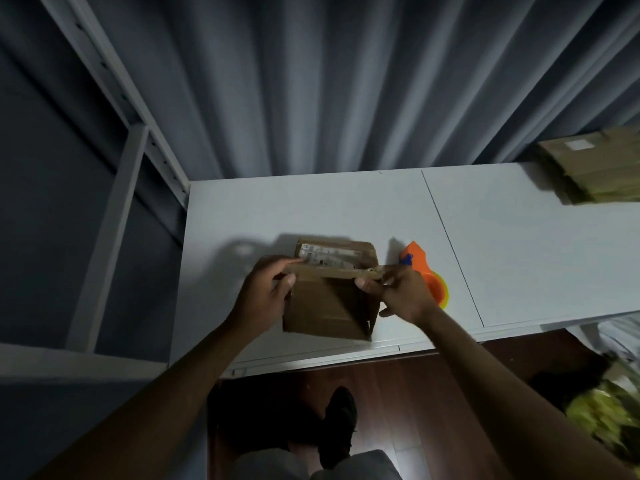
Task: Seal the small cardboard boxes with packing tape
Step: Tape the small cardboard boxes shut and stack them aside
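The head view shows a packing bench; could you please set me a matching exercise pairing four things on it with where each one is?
Things:
1. small cardboard box
2. orange tape dispenser
3. stack of flat cardboard
4. strip of tape

Places:
A. far right end of the table
B. stretched between both hands
C. just behind the right hand
D. near the table's front edge

Pairs: 1-D, 2-C, 3-A, 4-B

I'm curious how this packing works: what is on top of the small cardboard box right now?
A strip of tape runs across the cardboard box, pinched by the left hand and right hand. A white label shows behind it. The hands cover the strip's ends.
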